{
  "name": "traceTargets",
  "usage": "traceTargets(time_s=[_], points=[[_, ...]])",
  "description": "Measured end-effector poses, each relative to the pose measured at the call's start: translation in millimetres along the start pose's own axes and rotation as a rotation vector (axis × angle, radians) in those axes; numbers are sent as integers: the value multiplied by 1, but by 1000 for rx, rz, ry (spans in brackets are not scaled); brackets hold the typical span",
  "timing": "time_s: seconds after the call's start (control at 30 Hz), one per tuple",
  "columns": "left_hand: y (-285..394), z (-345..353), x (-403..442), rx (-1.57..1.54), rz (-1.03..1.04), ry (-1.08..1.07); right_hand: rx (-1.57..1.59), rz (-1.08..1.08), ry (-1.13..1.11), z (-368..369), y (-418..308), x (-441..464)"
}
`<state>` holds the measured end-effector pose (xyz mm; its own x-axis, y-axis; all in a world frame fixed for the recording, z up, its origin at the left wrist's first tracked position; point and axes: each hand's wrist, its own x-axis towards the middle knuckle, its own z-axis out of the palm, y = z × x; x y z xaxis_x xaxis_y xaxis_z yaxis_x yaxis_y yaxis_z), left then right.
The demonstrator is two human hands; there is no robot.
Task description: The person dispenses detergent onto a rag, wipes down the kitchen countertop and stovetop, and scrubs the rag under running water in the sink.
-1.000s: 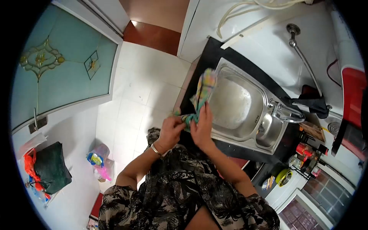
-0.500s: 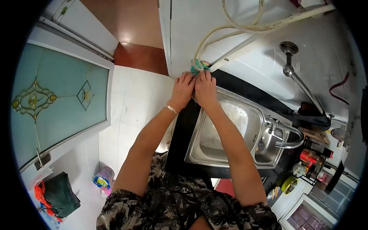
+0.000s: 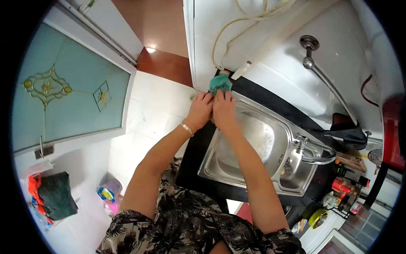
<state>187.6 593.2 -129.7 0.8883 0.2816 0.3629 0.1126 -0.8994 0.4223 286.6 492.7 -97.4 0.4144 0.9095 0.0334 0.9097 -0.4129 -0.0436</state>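
Observation:
A crumpled green cloth (image 3: 220, 83) lies at the far end of the black counter, just beyond the sink's corner. My right hand (image 3: 224, 109) is closed over the near part of it, fingers bent down into the fabric. Close against it, my left hand (image 3: 199, 111) has its fingers curled, and a scrap of green shows past its outer side. Most of what lies under both palms is hidden. Right beside my right wrist is the steel sink (image 3: 243, 99), with a large and a small basin.
A curved chrome faucet (image 3: 319, 160) rises by the small basin. Pale hoses (image 3: 226, 31) hang along the white wall. A metal rail (image 3: 330, 89) holds a dark cloth (image 3: 349, 131). To the left stands a glass-panelled door (image 3: 84, 84); bottles and a yellow-green round item (image 3: 318, 218) sit at right.
The cloth now shows as a larger bunch beyond my fingers, and my hands sit slightly nearer to me. The view has shifted a little. Both hands stay side by side.

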Motion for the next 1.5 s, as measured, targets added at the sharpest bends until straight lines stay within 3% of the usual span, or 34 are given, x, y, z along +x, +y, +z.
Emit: traceTargets(time_s=[0.1, 0.2, 0.3, 0.33, 0.4, 0.47, 0.53, 0.67, 0.77, 0.8, 0.87, 0.93, 0.97, 1.0, 1.07, 1.1, 1.2, 1.23, 1.33, 1.37, 1.5], points=[[33, -5, -27, -136, -37, -109, 224, -101, 45, 6, 14, -45], [59, 2, -7, -244, -3, 41, 372, 30, 195, -10, 43, -56], [69, 0, 51, -148, 0, 152, 51, 16, 386, -65, 65, -25], [68, 6, 64, -96, 3, 179, 29, 0, 315, -55, 75, -16], [66, 20, 71, 75, -133, -158, -21, -22, 176, -15, 104, 5], [51, 72, 60, 294, -102, 2, 44, -63, 283, 34, 123, 12], [64, 67, 69, 203, -163, -81, 150, -41, 278, 29, 126, 7], [100, 88, 86, 96, -37, -38, -6, 34, 300, 16, 161, -28], [152, 117, 111, 1, 49, -136, -71, 139, 330, 16, 215, -72], [168, 134, 120, -77, 82, -142, -120, 163, 301, 9, 234, -88], [201, 172, 139, -232, 153, -153, -185, 312, 7, -15, 273, -115], [236, 188, 167, -387, 218, -191, -510, 378, -109, -34, 308, -130], [257, 201, 182, -392, 260, -107, -623, 508, -140, -42, 323, -133], [274, 214, 193, -411, 307, -55, -597, 691, -121, -61, 321, -135], [294, 231, 204, -380, 423, -194, -590, 838, -392, -81, 333, -139], [304, 265, 202, -392, 381, -248, -570, 943, -483, -76, 340, -143], [310, 304, 186, -600, 249, -48, -201, 1177, -496, -41, 372, -152], [303, 292, 188, -522, 297, -172, -211, 969, -508, -16, 403, -167], [293, 264, 185, -318, 372, -286, -166, 842, -499, 19, 437, -178], [287, 255, 183, -319, 347, -347, -176, 836, -605, 19, 432, -172], [236, 202, 163, -325, 242, -279, -354, 705, -458, 5, 337, -130]])
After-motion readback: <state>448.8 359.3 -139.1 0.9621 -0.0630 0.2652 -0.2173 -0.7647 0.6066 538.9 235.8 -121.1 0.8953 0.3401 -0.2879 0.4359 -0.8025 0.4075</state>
